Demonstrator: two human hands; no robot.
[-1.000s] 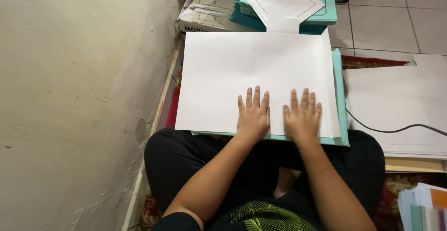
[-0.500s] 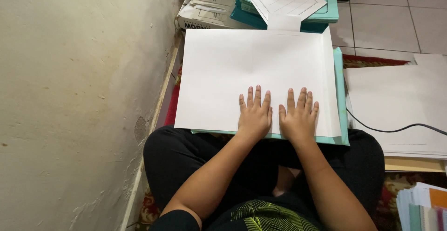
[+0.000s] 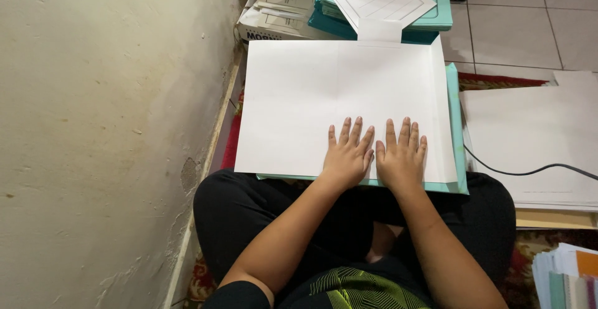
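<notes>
Sheet: a large white paper sheet lies flat across the person's lap, on a teal folder whose edge shows along the right and near sides.
Left hand: the left hand lies palm down on the sheet's near edge, fingers spread, grip released.
Right hand: the right hand lies flat just beside it, grasping nothing.
Change: since a second ago both hands have barely shifted; the sheet stays put.
Meaning: the paper seems pressed flat rather than moved.
Surroundings: a stack of teal folders beyond, a black cable over white boards to the right, a wall to the left.

A teal folder on the lap carries a white sheet.
</notes>
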